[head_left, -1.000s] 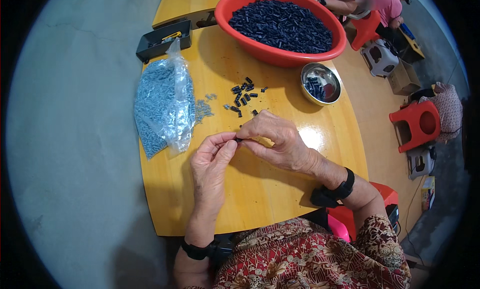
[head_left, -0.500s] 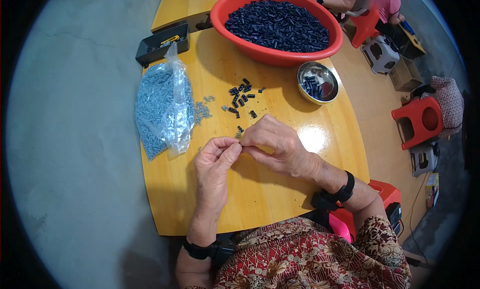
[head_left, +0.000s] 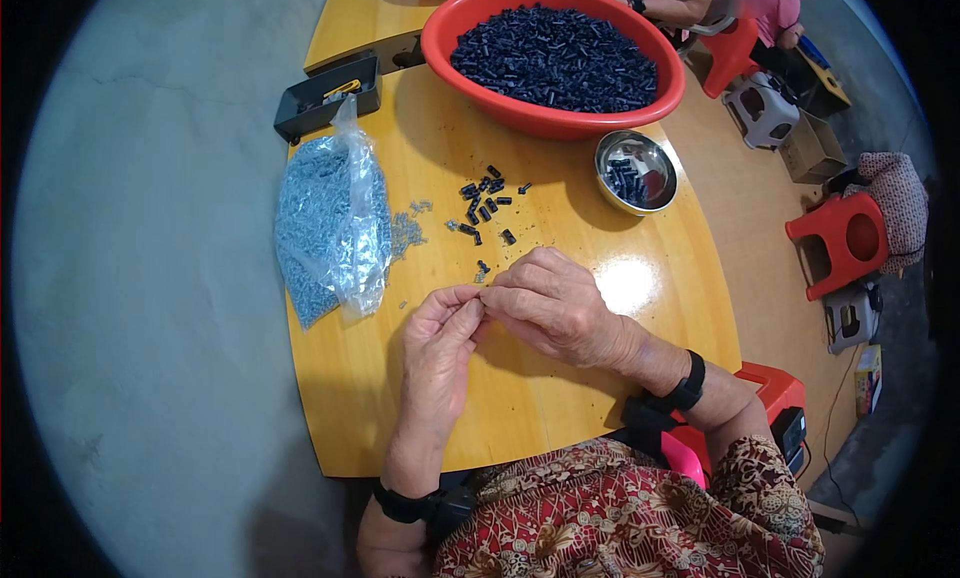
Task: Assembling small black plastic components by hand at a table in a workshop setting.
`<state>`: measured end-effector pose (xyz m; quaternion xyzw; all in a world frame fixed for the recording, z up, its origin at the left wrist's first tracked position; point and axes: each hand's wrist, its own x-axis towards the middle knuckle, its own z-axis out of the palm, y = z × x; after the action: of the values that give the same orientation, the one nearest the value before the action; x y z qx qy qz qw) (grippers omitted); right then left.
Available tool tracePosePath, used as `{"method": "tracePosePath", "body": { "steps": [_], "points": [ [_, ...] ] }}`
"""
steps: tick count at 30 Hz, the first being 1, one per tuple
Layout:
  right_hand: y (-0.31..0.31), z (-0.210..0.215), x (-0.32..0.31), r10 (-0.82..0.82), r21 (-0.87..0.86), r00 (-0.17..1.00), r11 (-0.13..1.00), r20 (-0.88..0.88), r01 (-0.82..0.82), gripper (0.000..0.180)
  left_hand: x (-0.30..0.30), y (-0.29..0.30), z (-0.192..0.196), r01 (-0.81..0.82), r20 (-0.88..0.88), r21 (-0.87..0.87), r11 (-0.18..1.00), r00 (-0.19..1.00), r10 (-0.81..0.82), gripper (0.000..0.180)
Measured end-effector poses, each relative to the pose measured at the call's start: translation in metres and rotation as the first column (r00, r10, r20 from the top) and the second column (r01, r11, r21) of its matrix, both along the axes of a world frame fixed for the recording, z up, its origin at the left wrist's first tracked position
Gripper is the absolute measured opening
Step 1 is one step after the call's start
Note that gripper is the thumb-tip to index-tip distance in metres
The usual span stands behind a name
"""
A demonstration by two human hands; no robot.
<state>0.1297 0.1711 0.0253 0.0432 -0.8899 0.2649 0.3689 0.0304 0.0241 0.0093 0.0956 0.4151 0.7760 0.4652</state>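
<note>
My left hand (head_left: 437,343) and my right hand (head_left: 560,308) meet over the near middle of the table, fingertips pinched together. Whatever lies between them is hidden by the fingers. Just beyond the fingertips sit a small black piece and clear bits (head_left: 482,271). Farther off, several short black plastic pieces (head_left: 474,216) lie in a loose cluster. Small clear pieces (head_left: 406,234) have spilled beside an open plastic bag (head_left: 362,248) full of pale blue-looking small parts. A metal bowl (head_left: 655,158) at the right holds some black pieces.
A large red basin (head_left: 440,63) heaped with black pieces stands at the table's far side. At the far left is a dark tray (head_left: 290,116) with a yellow-handled tool. Other people sit at the back right, near red stools (head_left: 840,238) and a cardboard box (head_left: 812,148).
My hands stay pinched together, and the fingers have shifted slightly, with the left hand turned a little more inward. The whole view has moved slightly.
</note>
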Motion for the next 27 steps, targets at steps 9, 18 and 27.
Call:
{"method": "tracePosePath", "body": {
  "steps": [9,18,27],
  "points": [
    [-0.001,0.001,-0.003,0.058,-0.184,0.995,0.982,0.076,-0.043,0.02,-0.001,-0.004,-0.002,-0.075,-0.181,-0.069,0.995,0.982,0.061,0.018],
    [-0.008,-0.002,0.001,0.044,-0.468,0.993,0.884,0.111,0.013,0.015,0.005,0.002,0.002,-0.098,-0.092,0.013,0.995,0.991,0.099,0.02],
    [-0.006,-0.006,-0.001,0.045,-0.369,0.997,0.929,0.056,-0.022,0.021,0.004,0.004,0.006,-0.116,-0.191,-0.048,0.992,0.976,0.105,0.021]
  ]
}}
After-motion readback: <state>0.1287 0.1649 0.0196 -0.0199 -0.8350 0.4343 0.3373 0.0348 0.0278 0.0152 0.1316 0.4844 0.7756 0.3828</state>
